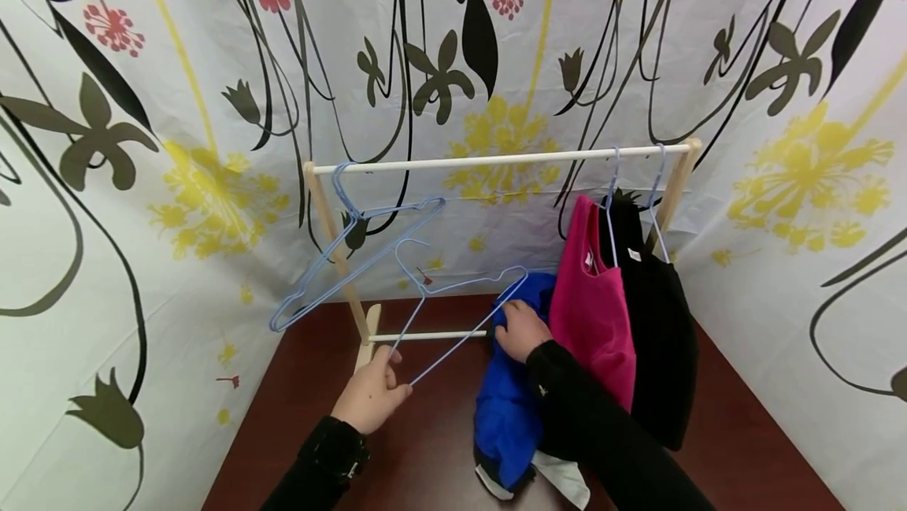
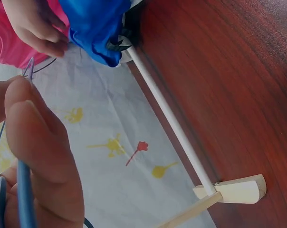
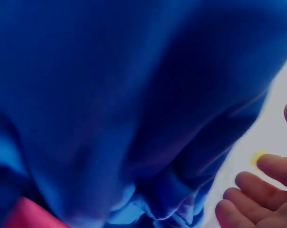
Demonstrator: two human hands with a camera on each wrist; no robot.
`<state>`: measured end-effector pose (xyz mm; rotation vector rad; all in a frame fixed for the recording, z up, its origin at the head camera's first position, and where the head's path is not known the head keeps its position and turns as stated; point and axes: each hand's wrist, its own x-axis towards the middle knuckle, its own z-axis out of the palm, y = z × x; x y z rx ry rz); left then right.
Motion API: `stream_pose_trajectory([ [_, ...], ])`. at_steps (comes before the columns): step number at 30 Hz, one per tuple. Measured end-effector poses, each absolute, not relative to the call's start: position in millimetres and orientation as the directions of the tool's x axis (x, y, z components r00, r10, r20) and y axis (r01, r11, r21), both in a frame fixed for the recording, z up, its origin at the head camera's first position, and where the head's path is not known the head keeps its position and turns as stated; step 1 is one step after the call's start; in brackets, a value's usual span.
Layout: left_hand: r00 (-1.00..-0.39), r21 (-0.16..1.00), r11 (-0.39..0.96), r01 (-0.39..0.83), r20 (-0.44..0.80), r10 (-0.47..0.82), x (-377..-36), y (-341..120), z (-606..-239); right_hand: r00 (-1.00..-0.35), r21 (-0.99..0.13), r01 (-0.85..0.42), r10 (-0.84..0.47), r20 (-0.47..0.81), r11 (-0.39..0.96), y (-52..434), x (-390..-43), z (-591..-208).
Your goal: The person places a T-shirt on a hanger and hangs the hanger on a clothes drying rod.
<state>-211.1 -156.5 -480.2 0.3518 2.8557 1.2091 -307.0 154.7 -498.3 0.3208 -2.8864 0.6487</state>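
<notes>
Your left hand [image 1: 372, 394] is pinching the lower wire of the blue hanger [image 1: 453, 298], held in the air in front of the rack [image 1: 496, 158]. Your right hand [image 1: 520, 330] sits on the blue garment [image 1: 506, 409] heaped on the table [image 1: 425, 448] (whether it's actually gripping, I can't tell). I'd bunch the neck opening first, then feed one hanger shoulder in at a time.

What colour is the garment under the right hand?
Bright blue garment; clearest in the head view.
</notes>
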Motion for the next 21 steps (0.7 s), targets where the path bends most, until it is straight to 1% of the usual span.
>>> stream_pose_trajectory([
  [3, -0.976, 0.711, 0.675, 0.196, 0.073, 0.206, -212, -157, -478, -0.959, -0.328, -0.243, -0.176, 0.222, 0.913, 152, -332, -500],
  [7, -0.978, 0.715, 0.673, 0.190, 0.080, 0.192, -212, -157, -478, -0.957, -0.296, -0.230, -0.161, 0.240, 0.927, 149, -360, -507],
  [12, -0.971, 0.708, 0.672, 0.218, 0.086, 0.224, -211, -155, -483, -0.971, -0.304, -0.169, -0.105, 0.216, 0.938, 154, -375, -522],
  [16, -0.966, 0.707, 0.671, 0.224, 0.073, 0.246, -211, -153, -487, -0.987, -0.304, -0.096, -0.051, 0.151, 0.948, 163, -378, -534],
  [19, -0.966, 0.705, 0.672, 0.224, 0.068, 0.251, -212, -153, -488, -0.993, -0.330, -0.064, -0.029, 0.110, 0.942, 169, -380, -536],
  [21, -0.965, 0.701, 0.676, 0.227, 0.069, 0.251, -213, -154, -488, -0.995, -0.368, -0.053, -0.018, 0.098, 0.928, 172, -382, -536],
])
